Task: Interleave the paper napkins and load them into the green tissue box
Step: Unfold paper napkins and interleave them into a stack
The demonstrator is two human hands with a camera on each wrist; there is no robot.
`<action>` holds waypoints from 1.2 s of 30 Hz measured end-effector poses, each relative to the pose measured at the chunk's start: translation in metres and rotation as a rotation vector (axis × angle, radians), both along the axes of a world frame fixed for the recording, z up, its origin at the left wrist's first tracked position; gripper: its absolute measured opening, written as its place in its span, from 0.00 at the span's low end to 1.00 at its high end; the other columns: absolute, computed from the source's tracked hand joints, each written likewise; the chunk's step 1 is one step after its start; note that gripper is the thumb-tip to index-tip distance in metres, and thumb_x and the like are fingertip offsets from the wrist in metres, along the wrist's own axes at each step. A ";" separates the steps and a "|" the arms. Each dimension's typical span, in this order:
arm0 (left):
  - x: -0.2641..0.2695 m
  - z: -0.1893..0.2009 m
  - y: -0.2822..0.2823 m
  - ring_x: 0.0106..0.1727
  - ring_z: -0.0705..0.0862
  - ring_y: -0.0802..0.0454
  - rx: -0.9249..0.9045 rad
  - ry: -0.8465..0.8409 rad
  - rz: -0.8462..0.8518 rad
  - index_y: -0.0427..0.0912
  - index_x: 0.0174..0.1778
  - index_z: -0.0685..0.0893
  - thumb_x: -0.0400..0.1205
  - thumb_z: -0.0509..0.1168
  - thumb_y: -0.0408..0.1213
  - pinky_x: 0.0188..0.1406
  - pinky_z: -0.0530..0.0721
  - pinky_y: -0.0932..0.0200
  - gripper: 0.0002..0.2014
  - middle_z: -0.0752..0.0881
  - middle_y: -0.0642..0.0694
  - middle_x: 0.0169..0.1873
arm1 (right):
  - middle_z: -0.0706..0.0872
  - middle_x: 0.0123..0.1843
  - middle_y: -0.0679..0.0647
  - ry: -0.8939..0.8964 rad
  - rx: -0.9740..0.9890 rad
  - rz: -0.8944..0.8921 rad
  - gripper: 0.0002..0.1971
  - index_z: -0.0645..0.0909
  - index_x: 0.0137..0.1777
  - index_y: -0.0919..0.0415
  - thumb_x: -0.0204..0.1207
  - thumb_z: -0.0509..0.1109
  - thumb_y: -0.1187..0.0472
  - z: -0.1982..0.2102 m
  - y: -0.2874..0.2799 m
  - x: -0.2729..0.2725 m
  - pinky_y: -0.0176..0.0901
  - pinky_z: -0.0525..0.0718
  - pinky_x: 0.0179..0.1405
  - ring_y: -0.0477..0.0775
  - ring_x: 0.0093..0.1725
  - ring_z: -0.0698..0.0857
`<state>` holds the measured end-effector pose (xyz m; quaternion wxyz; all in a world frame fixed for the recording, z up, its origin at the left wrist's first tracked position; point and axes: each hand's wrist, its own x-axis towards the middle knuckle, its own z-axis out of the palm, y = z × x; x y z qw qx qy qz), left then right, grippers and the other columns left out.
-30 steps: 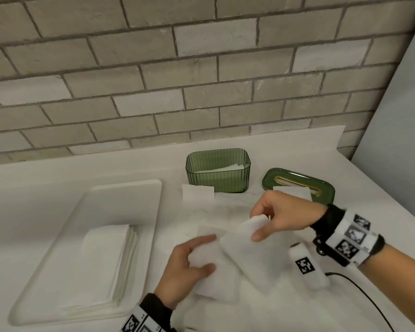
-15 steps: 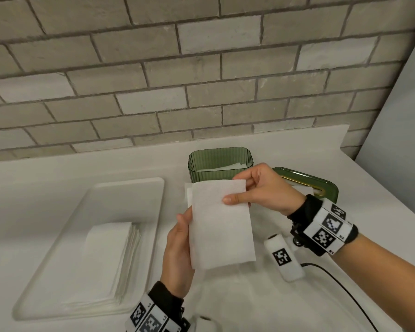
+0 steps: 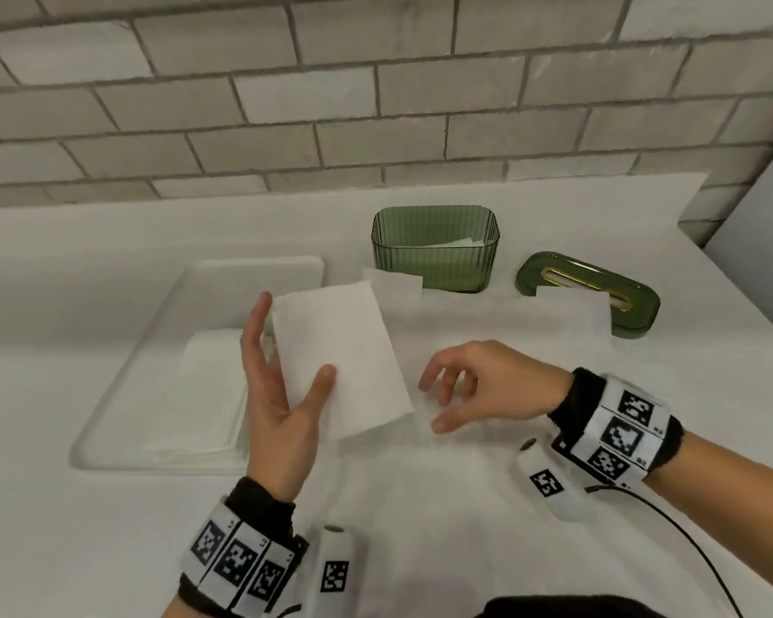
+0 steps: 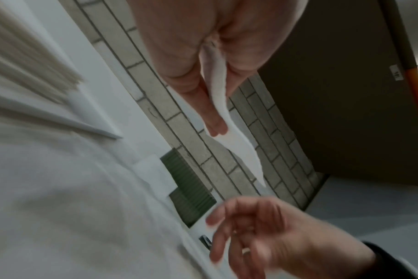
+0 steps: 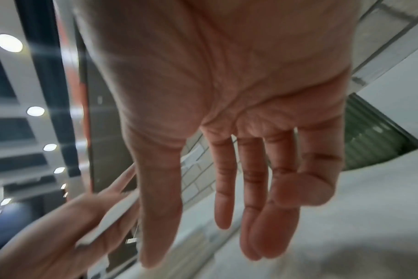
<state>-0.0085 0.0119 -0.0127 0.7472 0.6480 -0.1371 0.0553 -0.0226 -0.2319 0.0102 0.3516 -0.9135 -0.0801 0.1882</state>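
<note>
My left hand holds one folded white napkin upright above the counter, thumb on the near face and fingers behind it. The left wrist view shows the napkin pinched edge-on in that hand. My right hand hovers empty to the right of the napkin with its fingers loosely spread; the right wrist view shows its palm bare. The green tissue box stands open at the back with some napkins inside. Its green lid lies to the right.
A white tray on the left carries a stack of napkins. Loose napkins lie in front of the box and the lid. A brick wall runs behind the counter. A cable trails at the right.
My right hand has let go of the napkin and dropped down to the right. The left hand now holds the napkin alone and has shifted it slightly left.
</note>
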 end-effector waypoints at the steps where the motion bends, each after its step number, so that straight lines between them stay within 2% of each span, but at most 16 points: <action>1: -0.002 -0.002 0.007 0.78 0.75 0.49 0.058 -0.022 0.046 0.59 0.80 0.68 0.79 0.69 0.27 0.76 0.75 0.41 0.36 0.76 0.47 0.77 | 0.87 0.47 0.44 0.016 -0.070 0.047 0.22 0.84 0.56 0.45 0.63 0.83 0.45 -0.006 0.004 -0.006 0.27 0.75 0.37 0.34 0.32 0.79; 4: -0.007 -0.008 0.023 0.72 0.79 0.62 0.183 -0.023 0.139 0.41 0.69 0.82 0.81 0.66 0.19 0.76 0.75 0.57 0.22 0.85 0.56 0.66 | 0.80 0.53 0.43 -0.004 -0.250 0.135 0.28 0.82 0.63 0.50 0.64 0.81 0.42 -0.018 0.021 -0.020 0.27 0.71 0.39 0.35 0.40 0.76; 6: -0.011 -0.009 0.029 0.68 0.82 0.60 0.174 0.021 0.163 0.38 0.65 0.85 0.81 0.65 0.18 0.71 0.78 0.63 0.19 0.87 0.55 0.63 | 0.76 0.56 0.45 -0.021 -0.363 0.164 0.34 0.78 0.67 0.52 0.64 0.79 0.39 -0.024 0.034 -0.025 0.37 0.73 0.44 0.44 0.48 0.75; 8: -0.013 -0.009 0.034 0.68 0.83 0.57 0.178 0.049 0.170 0.38 0.64 0.85 0.81 0.65 0.19 0.69 0.79 0.65 0.18 0.87 0.51 0.63 | 0.73 0.57 0.47 -0.028 -0.456 0.161 0.36 0.74 0.67 0.53 0.63 0.80 0.38 -0.029 0.045 -0.028 0.43 0.73 0.43 0.49 0.50 0.75; 11: -0.014 -0.011 0.040 0.66 0.85 0.55 0.161 0.102 0.157 0.43 0.62 0.87 0.79 0.68 0.19 0.66 0.83 0.59 0.19 0.89 0.51 0.62 | 0.73 0.54 0.49 -0.021 -0.513 0.157 0.28 0.76 0.58 0.55 0.63 0.80 0.43 -0.030 0.057 -0.027 0.44 0.72 0.39 0.51 0.49 0.75; 14: -0.014 -0.014 0.043 0.63 0.86 0.52 0.148 0.158 0.176 0.45 0.58 0.89 0.75 0.72 0.18 0.63 0.85 0.53 0.20 0.90 0.52 0.58 | 0.74 0.43 0.46 -0.040 -0.462 0.143 0.16 0.75 0.41 0.55 0.64 0.80 0.51 -0.028 0.062 -0.028 0.40 0.68 0.30 0.50 0.41 0.75; 17: -0.011 -0.016 0.047 0.62 0.87 0.55 0.122 0.183 0.169 0.44 0.53 0.90 0.74 0.73 0.17 0.58 0.86 0.62 0.18 0.91 0.55 0.53 | 0.76 0.29 0.39 -0.035 -0.336 0.067 0.10 0.80 0.35 0.52 0.67 0.79 0.52 -0.016 0.054 -0.025 0.34 0.69 0.28 0.40 0.30 0.75; 20: -0.005 -0.015 0.051 0.64 0.86 0.57 0.154 0.161 0.129 0.45 0.56 0.90 0.75 0.71 0.16 0.62 0.84 0.63 0.21 0.91 0.57 0.56 | 0.81 0.28 0.37 -0.095 -0.214 -0.040 0.08 0.89 0.37 0.57 0.69 0.81 0.53 0.008 0.036 -0.019 0.26 0.73 0.30 0.37 0.29 0.79; 23: 0.004 -0.014 0.049 0.67 0.84 0.61 0.171 0.165 0.089 0.46 0.64 0.88 0.77 0.69 0.16 0.68 0.81 0.65 0.25 0.89 0.56 0.62 | 0.86 0.29 0.43 -0.214 -0.096 -0.235 0.07 0.91 0.38 0.60 0.68 0.82 0.57 0.034 0.015 -0.017 0.24 0.75 0.31 0.36 0.27 0.80; 25: 0.009 -0.014 0.045 0.68 0.83 0.62 0.152 0.185 0.073 0.48 0.67 0.86 0.77 0.68 0.15 0.68 0.81 0.64 0.28 0.88 0.58 0.63 | 0.90 0.32 0.53 -0.281 0.095 -0.376 0.07 0.91 0.40 0.63 0.68 0.82 0.59 0.046 0.004 -0.018 0.28 0.78 0.31 0.38 0.28 0.81; 27: 0.013 -0.014 0.037 0.67 0.84 0.64 0.114 0.210 0.039 0.51 0.70 0.83 0.77 0.67 0.14 0.63 0.83 0.68 0.31 0.87 0.62 0.62 | 0.92 0.39 0.61 -0.331 0.398 -0.501 0.09 0.90 0.44 0.64 0.69 0.80 0.59 0.054 0.000 -0.022 0.34 0.80 0.30 0.49 0.33 0.85; 29: 0.015 -0.012 0.027 0.68 0.83 0.64 0.083 0.205 -0.003 0.53 0.73 0.80 0.78 0.67 0.15 0.61 0.83 0.68 0.33 0.85 0.62 0.65 | 0.91 0.42 0.67 -0.354 0.646 -0.616 0.12 0.90 0.44 0.65 0.67 0.78 0.56 0.055 0.008 -0.026 0.37 0.77 0.29 0.57 0.36 0.83; 31: 0.014 -0.010 0.013 0.72 0.80 0.61 0.023 0.218 -0.045 0.55 0.75 0.78 0.82 0.67 0.23 0.67 0.81 0.62 0.29 0.83 0.58 0.70 | 0.91 0.45 0.70 -0.302 0.812 -0.696 0.13 0.90 0.46 0.67 0.66 0.77 0.58 0.047 0.022 -0.028 0.46 0.78 0.41 0.63 0.41 0.84; 33: 0.014 -0.007 0.000 0.77 0.77 0.57 -0.064 0.248 -0.099 0.52 0.77 0.77 0.87 0.63 0.38 0.74 0.77 0.55 0.21 0.82 0.56 0.73 | 0.92 0.45 0.68 -0.238 0.885 -0.732 0.12 0.89 0.48 0.70 0.68 0.77 0.62 0.035 0.039 -0.030 0.53 0.79 0.49 0.65 0.45 0.87; 35: 0.012 -0.003 -0.010 0.79 0.75 0.49 -0.126 0.276 -0.166 0.47 0.79 0.74 0.88 0.55 0.54 0.80 0.71 0.42 0.26 0.80 0.49 0.75 | 0.92 0.44 0.66 -0.201 0.875 -0.741 0.08 0.89 0.48 0.71 0.71 0.76 0.66 0.022 0.052 -0.030 0.47 0.83 0.46 0.60 0.42 0.89; 36: 0.010 -0.001 -0.013 0.78 0.76 0.46 -0.151 0.297 -0.190 0.45 0.80 0.73 0.87 0.52 0.59 0.79 0.71 0.38 0.30 0.80 0.46 0.75 | 0.92 0.43 0.65 -0.187 0.870 -0.742 0.07 0.89 0.48 0.71 0.72 0.76 0.67 0.017 0.057 -0.030 0.41 0.85 0.41 0.57 0.40 0.90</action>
